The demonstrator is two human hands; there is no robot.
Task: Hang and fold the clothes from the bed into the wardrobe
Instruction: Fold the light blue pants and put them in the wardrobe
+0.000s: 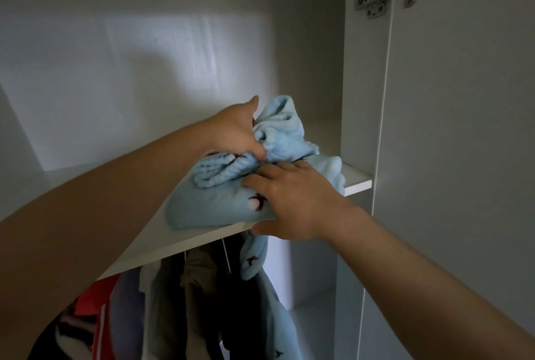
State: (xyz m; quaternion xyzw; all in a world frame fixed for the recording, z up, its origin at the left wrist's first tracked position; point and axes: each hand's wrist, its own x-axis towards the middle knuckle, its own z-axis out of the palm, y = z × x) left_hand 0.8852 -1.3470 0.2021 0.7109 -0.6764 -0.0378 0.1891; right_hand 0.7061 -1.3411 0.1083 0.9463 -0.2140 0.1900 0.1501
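Light-blue fleece garment w/ small dark-red motifs (214, 206) sits bunched on the white wardrobe shelf (357, 183), rt side, close to the front edge. One end dangles below the lip. Left hand (234, 133) has its fingers curled into a wad of fleece at the top. Right hand (292, 203) lies on the front of the bundle, fingers fairly straight, thumb down by the shelf lip.

Step in hand, as I read it: stowing this piece on the shelf. To do it well, bring the dangling end up first, flatten the wad, then push the lot back so nothing overhangs. It looks more scrunched than folded, so prob. needs a refold.

Hard to make out: what kind of garment it is, and the left fingertips, which are buried in cloth. Hanging clothes (197, 296) below are dark and cut off by the frame. No rail or bed in view.
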